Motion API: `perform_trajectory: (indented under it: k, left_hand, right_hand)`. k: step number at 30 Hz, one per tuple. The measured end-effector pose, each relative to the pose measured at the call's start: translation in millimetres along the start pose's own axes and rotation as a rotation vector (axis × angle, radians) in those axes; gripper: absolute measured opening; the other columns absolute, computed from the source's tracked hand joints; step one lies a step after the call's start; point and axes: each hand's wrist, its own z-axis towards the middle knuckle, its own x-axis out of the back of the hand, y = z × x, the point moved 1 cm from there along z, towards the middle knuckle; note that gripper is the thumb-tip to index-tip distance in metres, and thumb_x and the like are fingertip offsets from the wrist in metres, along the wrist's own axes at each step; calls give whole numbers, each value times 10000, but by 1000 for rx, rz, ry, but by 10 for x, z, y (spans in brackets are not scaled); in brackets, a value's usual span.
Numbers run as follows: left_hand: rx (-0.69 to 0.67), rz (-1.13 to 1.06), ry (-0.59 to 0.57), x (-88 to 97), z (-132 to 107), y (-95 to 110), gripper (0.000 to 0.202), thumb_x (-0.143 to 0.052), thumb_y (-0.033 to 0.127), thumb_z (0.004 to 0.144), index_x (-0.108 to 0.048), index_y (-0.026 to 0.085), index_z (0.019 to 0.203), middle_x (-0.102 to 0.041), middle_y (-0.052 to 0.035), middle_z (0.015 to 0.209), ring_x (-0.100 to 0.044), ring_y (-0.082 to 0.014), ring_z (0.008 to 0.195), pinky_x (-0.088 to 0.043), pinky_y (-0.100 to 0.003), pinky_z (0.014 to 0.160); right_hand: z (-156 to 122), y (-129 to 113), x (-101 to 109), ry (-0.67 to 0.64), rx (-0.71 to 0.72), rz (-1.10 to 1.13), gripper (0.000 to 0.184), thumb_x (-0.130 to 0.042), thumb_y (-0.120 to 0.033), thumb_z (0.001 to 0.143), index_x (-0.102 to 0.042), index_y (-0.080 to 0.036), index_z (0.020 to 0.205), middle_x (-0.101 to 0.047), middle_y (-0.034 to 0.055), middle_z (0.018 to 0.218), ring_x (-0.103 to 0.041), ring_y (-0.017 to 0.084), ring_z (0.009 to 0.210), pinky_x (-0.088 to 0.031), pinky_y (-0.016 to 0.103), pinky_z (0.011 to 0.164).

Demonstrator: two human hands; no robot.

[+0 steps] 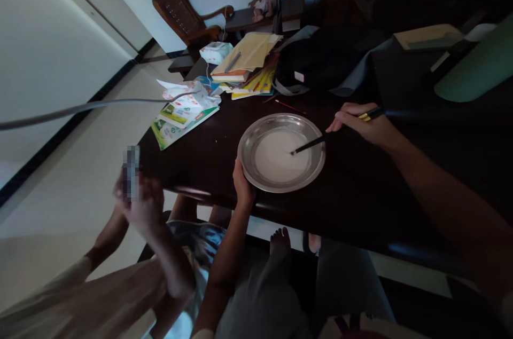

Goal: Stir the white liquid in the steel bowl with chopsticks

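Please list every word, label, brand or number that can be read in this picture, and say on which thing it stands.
No text here is legible.
Print on the green and white packets: too small, blurred.
Covers in the stack of books: unreadable.
The metal plate in the left hand, the chopsticks in the right hand: no marking seen.

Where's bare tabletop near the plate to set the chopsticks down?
Bare table lies right of the plate, on the near side of the right hand holding the chopsticks, and in a strip between plate and green booklets. Behind the plate it is crowded: book stack, black bag.
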Motion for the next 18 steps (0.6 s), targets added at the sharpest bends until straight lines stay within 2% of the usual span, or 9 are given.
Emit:
perform_trajectory:
  k: [3, 5, 8, 11, 13, 15, 18]
  left_hand:
    - [66, -49, 19, -38, -15, 16, 419, -499, 458, 1042, -787, 168, 1132, -794, -76, 1146, -675, -267, 1226, -509, -371, 1078]
    - [90, -56, 42, -50, -26, 31, 405, -458, 382, 1069, -778, 143, 1139, -793, -85, 1147, -674, -275, 1221, -511, -377, 1076]
    - [74, -55, 43, -48, -40, 51, 378, -453, 326, 1077, -773, 131, 1130, -787, -90, 1171, -661, -270, 1240, -503, -367, 1087]
    - [80, -47, 43, -33, -46, 51, 385, -479, 368, 1067, -783, 134, 1089, -791, -101, 1145, -670, -272, 1215, -517, -367, 1061]
    - [67, -31, 52, -22, -43, 40, 392, -507, 410, 1047, -796, 145, 1061, -798, -94, 1107, -683, -271, 1179, -526, -368, 1042]
    - [31, -20, 48, -10, -28, 14, 394, -540, 451, 1020, -808, 164, 1057, -801, -76, 1096, -689, -265, 1161, -526, -363, 1035]
    - [-1, -25, 28, 11, 18, -64, 440, -580, 545, 972, -817, 185, 1058, -803, -64, 1084, -689, -261, 1164, -522, -354, 1028]
  right_hand:
    - [-31, 11, -93, -159, 9, 71, 395, -674, -549, 912, -747, -261, 651, -794, 61, 783, -697, 236, 829, -521, 418, 853]
    - [-38, 36, -178, -217, 65, 17, 295, -686, -498, 909, -792, -280, 741, -823, 48, 860, -676, 240, 872, -506, 421, 857]
    - [-21, 61, -181, -155, 128, -76, 205, -695, -409, 902, -801, -286, 776, -834, 38, 906, -668, 233, 867, -487, 428, 891]
    - [-4, 51, -51, -6, 78, -111, 264, -660, -372, 927, -771, -264, 713, -820, 57, 857, -681, 233, 871, -486, 424, 910]
    - [-8, 41, 9, 19, 29, -55, 338, -634, -394, 947, -742, -254, 659, -798, 63, 803, -700, 228, 843, -501, 415, 892]
    - [-20, 43, -5, -56, 5, 22, 371, -624, -425, 956, -735, -252, 647, -783, 56, 784, -722, 222, 826, -522, 405, 870]
    - [-30, 56, -102, -181, 32, 25, 271, -668, -425, 925, -779, -277, 726, -802, 35, 843, -722, 228, 871, -537, 397, 849]
